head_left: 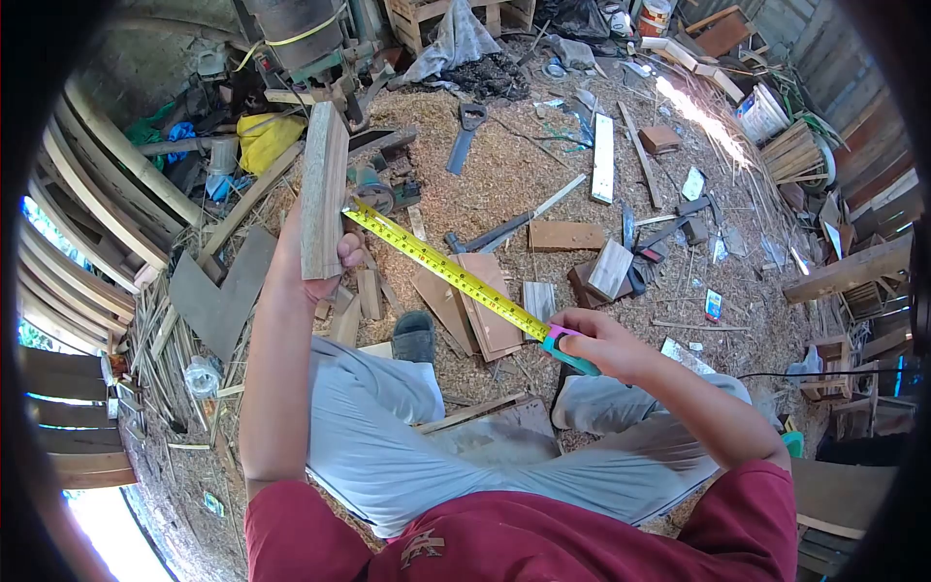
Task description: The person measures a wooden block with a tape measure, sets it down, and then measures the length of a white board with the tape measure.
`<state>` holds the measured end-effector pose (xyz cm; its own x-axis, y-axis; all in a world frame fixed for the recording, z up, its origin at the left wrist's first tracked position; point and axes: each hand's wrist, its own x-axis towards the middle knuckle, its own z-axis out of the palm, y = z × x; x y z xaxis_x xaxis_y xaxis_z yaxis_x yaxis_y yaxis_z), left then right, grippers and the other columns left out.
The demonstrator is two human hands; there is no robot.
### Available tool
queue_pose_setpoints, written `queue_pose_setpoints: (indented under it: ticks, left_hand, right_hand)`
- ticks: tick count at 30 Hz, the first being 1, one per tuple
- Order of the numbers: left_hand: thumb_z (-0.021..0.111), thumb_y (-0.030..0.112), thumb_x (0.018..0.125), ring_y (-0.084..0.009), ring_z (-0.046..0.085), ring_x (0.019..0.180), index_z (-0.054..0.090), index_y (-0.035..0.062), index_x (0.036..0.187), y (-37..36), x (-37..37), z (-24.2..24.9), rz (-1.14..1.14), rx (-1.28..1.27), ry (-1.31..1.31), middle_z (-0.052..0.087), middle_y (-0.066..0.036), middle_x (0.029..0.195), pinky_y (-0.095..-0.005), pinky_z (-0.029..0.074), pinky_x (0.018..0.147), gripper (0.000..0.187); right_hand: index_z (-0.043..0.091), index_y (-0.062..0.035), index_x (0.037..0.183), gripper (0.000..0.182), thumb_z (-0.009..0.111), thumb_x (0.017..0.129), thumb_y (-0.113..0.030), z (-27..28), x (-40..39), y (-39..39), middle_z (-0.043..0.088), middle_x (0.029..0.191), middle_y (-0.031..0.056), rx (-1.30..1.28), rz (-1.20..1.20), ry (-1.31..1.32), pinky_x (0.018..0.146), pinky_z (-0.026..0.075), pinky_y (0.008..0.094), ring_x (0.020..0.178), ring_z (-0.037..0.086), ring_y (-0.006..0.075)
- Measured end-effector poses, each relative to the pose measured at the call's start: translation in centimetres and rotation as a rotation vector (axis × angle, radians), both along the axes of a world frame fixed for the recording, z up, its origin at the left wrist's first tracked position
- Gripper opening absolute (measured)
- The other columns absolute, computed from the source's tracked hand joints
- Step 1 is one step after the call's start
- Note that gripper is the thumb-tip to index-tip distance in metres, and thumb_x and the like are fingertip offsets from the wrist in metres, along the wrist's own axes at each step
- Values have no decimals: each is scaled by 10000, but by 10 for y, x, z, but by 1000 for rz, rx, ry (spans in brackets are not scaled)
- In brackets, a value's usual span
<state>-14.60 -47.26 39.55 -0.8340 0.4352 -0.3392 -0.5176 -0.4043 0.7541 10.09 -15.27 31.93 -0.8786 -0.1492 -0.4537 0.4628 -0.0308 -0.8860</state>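
My left hand is closed around a wooden block, held upright at the left with its grain running lengthwise. My right hand grips the teal and pink case of a tape measure. From that case the yellow blade stretches up and left, its end right at the block's edge above my left fingers. Below the blade, flat brown boards lie on the sawdust between my feet.
A handsaw lies on the sawdust floor ahead. A hammer, a brown wood block, a pale block and a white strip lie about. A machine stands at upper left, a white bucket at upper right.
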Motion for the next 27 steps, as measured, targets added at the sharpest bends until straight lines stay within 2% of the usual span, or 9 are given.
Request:
queue_pose_setpoints:
  ticks: [4,7,13,16,18,19,20,24,27]
  left_hand:
    - [482,395,1052,-188,558,545,603,71,1213,-8,-6,-9,-98,101,19,628,-55,942,-355,429,526,382]
    - [480,396,1054,-182,554,540,594,67,1236,-6,-5,-8,-86,69,19,634,-57,969,-344,431,516,393]
    - [480,405,1054,-161,542,521,586,65,1241,1,-7,-18,-27,-112,-8,623,-55,922,-337,423,497,403]
    - [436,462,1071,-160,582,596,578,73,1183,4,-8,-16,-187,-57,40,619,-63,885,-326,487,533,429]
    - [441,450,1073,-182,641,720,579,71,1252,29,3,-11,44,-194,43,667,-72,986,-359,530,612,441]
    - [443,444,1074,-194,671,781,579,70,1286,37,8,-6,161,-259,44,691,-77,1036,-375,551,651,451]
    - [463,441,1076,-213,697,988,551,54,1342,34,6,-14,131,-252,97,694,-93,1175,-394,592,813,478]
    - [522,448,1062,-223,672,1154,510,59,1399,43,15,-14,137,-303,325,656,-84,1296,-447,549,1014,515]
    - [535,429,1061,-254,641,1210,487,75,1428,60,23,-6,329,-150,226,630,-95,1346,-478,536,1031,512]
  right_hand:
    - [652,-27,1155,310,653,946,-257,2,0,0,592,860,-41,9,-23,-16,582,358,232,699,486,37]
    - [654,-29,1151,308,661,954,-266,4,0,0,594,859,-42,27,-46,-35,579,356,230,694,486,35]
    - [665,-35,1121,276,653,966,-263,0,3,0,628,875,-20,-2,-87,-62,622,396,234,735,529,52]
    - [672,-32,1098,257,644,964,-250,-2,4,0,666,906,10,-92,-166,-85,704,446,239,798,586,80]
    - [672,-23,1089,256,629,960,-240,1,3,1,707,975,53,-129,-200,-98,812,483,255,885,638,113]
    - [672,-22,1088,259,625,960,-242,1,4,2,709,983,58,-138,-210,-90,811,485,258,887,638,114]
    - [672,-20,1087,262,622,960,-244,0,6,3,711,990,62,-148,-220,-78,811,487,261,890,638,114]
    - [651,-10,1127,293,590,954,-239,11,4,-2,703,1006,85,-255,-284,-72,812,496,284,895,644,145]
    - [631,2,1161,321,561,946,-226,20,5,-10,704,1026,113,-305,-302,-41,819,507,299,907,655,174]
